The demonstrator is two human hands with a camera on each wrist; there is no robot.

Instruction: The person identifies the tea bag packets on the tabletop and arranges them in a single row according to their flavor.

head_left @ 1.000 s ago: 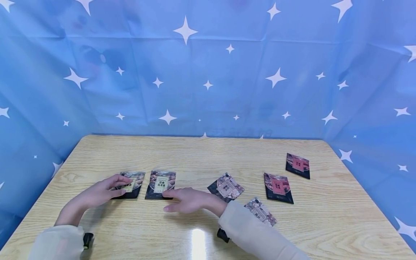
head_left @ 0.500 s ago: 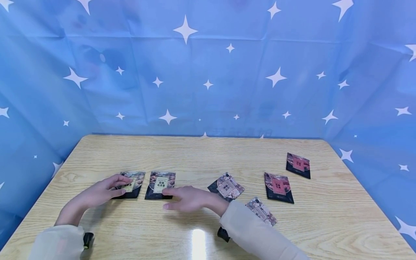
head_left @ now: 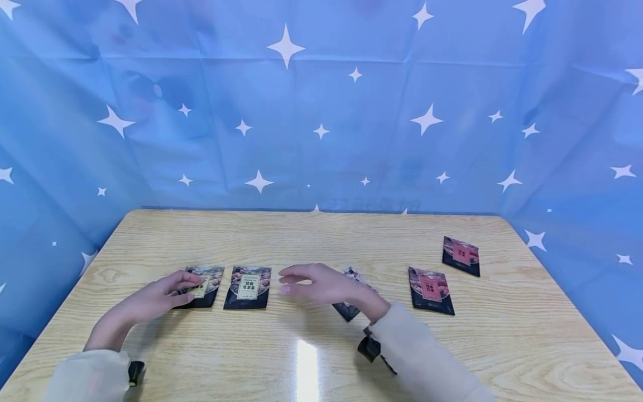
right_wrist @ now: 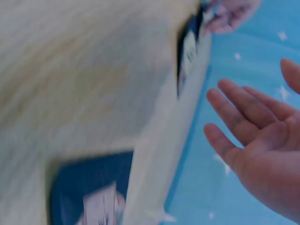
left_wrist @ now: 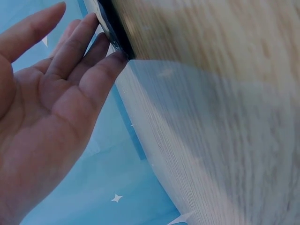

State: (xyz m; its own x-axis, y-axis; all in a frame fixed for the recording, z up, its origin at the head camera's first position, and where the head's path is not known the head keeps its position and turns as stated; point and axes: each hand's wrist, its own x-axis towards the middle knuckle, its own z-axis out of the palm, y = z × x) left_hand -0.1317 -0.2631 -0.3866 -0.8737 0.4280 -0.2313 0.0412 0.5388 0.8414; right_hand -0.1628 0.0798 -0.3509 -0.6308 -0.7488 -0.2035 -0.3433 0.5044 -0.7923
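My left hand (head_left: 156,296) rests its fingertips on a dark tea packet with a pale green label (head_left: 213,281), partly covering it; the left wrist view has its fingers loosely extended against the packet's edge. A second green-labelled tea packet (head_left: 248,287) lies flat just to the right, touched by neither hand. My right hand (head_left: 321,283) hovers above the table between that packet and a floral tea packet with a pale pink label (right_wrist: 98,201). Its fingers are spread and hold nothing in the right wrist view. The hand and wrist partly hide the floral packet.
Two tea packets with red labels, a nearer one (head_left: 431,290) and a farther one (head_left: 460,255), lie on the right of the wooden table (head_left: 301,237). A blue star-patterned cloth (head_left: 321,156) stands behind the table and along its sides.
My right hand has left the second green-labelled packet and moved right and farther back. The right sleeve now covers the second floral packet seen earlier. My left hand stays put.
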